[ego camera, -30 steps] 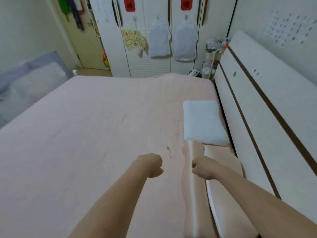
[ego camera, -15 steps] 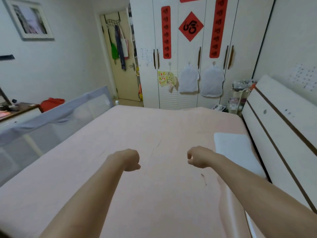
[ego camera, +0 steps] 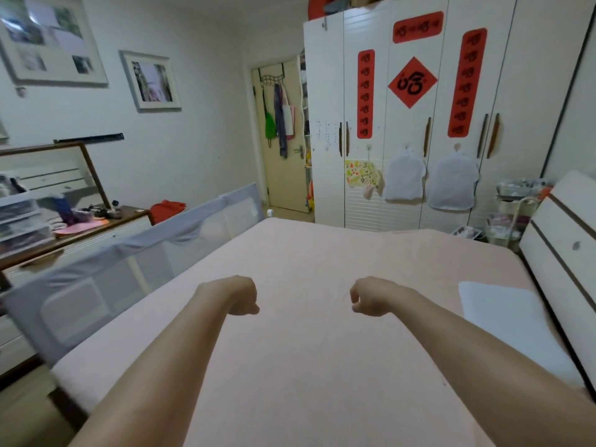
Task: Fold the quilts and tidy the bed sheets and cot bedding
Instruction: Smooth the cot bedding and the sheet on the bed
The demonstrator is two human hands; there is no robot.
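A smooth pink bed sheet (ego camera: 306, 366) covers the wide mattress and fills the lower middle of the view. A flat white pillow (ego camera: 503, 314) lies on it at the right, beside the headboard (ego camera: 554, 253). Both my forearms reach forward over the sheet. My left hand (ego camera: 242, 296) is curled into a fist and holds nothing. My right hand (ego camera: 371, 296) is curled the same way, about a forearm's width to the right, with nothing visible in it. Whether the fists touch the sheet cannot be told.
A grey mesh bed rail (ego camera: 135, 262) runs along the bed's left side, with a cluttered dresser (ego camera: 80, 233) behind it. A white wardrobe (ego camera: 403, 124) with red paper strips stands past the foot. A door (ego camera: 283, 175) is at its left, a storage trolley (ego camera: 512, 214) at the right.
The view has lifted and swung left, so the rolled pink pillow near the headboard has left the frame. Both fists stay curled and have moved further apart over the sheet.
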